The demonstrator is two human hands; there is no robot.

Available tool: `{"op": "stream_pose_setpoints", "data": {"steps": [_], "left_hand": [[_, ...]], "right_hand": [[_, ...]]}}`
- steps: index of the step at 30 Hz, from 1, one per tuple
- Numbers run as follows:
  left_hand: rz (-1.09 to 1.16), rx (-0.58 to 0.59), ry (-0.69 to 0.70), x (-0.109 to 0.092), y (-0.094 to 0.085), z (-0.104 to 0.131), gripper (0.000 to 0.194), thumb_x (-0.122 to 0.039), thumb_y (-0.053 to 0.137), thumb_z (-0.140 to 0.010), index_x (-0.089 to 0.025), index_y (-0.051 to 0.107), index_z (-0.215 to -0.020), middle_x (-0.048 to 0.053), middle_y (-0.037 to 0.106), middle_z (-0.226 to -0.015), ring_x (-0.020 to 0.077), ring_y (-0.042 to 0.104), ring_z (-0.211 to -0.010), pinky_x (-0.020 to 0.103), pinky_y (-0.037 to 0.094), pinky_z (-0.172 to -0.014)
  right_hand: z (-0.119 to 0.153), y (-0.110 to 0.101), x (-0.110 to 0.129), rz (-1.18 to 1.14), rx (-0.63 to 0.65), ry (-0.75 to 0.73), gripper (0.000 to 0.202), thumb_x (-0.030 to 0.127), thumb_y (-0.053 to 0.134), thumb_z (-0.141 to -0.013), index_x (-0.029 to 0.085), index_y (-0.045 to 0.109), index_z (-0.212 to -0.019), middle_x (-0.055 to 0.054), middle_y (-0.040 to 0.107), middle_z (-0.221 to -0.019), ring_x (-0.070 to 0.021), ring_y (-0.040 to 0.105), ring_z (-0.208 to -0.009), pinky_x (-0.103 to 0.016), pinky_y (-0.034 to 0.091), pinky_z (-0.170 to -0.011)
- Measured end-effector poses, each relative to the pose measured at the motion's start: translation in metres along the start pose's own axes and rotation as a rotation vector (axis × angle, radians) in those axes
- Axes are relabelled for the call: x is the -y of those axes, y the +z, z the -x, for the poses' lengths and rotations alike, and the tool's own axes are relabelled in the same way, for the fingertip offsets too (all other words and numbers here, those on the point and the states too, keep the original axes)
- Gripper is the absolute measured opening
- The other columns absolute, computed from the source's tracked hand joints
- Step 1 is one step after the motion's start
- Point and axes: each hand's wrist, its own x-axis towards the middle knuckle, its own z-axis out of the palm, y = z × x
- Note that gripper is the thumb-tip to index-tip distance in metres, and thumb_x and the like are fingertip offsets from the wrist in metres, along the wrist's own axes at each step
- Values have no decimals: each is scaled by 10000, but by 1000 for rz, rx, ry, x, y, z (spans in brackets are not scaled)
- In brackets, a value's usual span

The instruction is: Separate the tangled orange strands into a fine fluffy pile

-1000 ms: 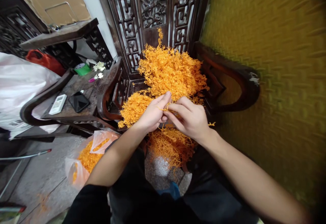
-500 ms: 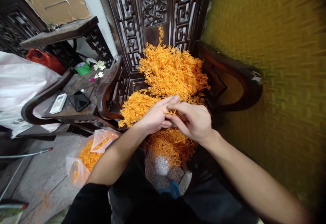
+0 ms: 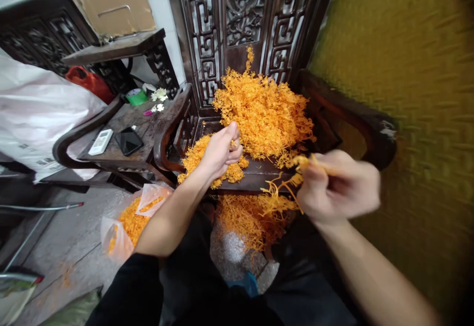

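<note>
My left hand (image 3: 221, 152) hovers over a small heap of short orange frilly bits (image 3: 196, 160); its fingers are closed, and a speck of orange shows between thumb and fingers. Held out to the right, my right hand (image 3: 338, 185) is blurred by motion but pinched on a stringy orange sprig (image 3: 281, 187), whose thin strands hang to the left. A large heap of orange frilly sprigs (image 3: 264, 113) fills the back of the dark wooden chair seat (image 3: 255, 173). Below the seat's front edge lies a mass of thin orange strands (image 3: 248, 220), between my knees.
On the left, a side table (image 3: 114, 113) bears a phone (image 3: 129, 141), a white remote (image 3: 100, 142), green tape (image 3: 136, 97) and white flowers (image 3: 159, 95). A plastic bag (image 3: 122, 242) of orange bits sits on the floor. Curved chair arms (image 3: 374, 118) flank the seat.
My hands were together over the seat and have parted. The right has swung right with the orange sprig; the left has drawn back left and closed. The view has shifted slightly.
</note>
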Motion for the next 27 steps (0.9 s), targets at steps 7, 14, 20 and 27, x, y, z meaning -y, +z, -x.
{"op": "stream_pose_setpoints", "data": {"steps": [7,14,20,27], "left_hand": [[338,151,-359,-4,-3,0,483,-562,550,-1027,-212,377,-743,-69,411,-580,38,323,-370,141,149,-330],[-23,85,-114,3,-1,2,291,-441,656,-1003,-197,517,-927,-79,489,-663,7,283,-425,129,130,-391],[-372,80,200,21,20,13,377,-479,801,-876,-184,567,-855,-34,569,-707,54,493,-612,165,348,-520],[38,-230,203,-5,-8,-5,473,-493,744,-929,-229,371,-810,-112,376,-592,29,259,-448,178,146,-420]], "right_hand": [[-23,19,-8,-428,43,505,313,495,831,-863,239,654,-901,48,566,-611,-82,444,-470,-205,344,-388],[-17,21,-13,-401,137,589,384,523,853,-829,219,623,-879,38,635,-583,-72,464,-443,-190,337,-409],[-11,34,-9,-402,160,493,394,486,819,-874,221,536,-806,57,580,-572,-80,465,-460,-208,386,-444],[-19,24,3,-424,9,320,351,401,792,-908,260,479,-838,56,483,-632,-99,424,-497,-234,361,-439]]}}
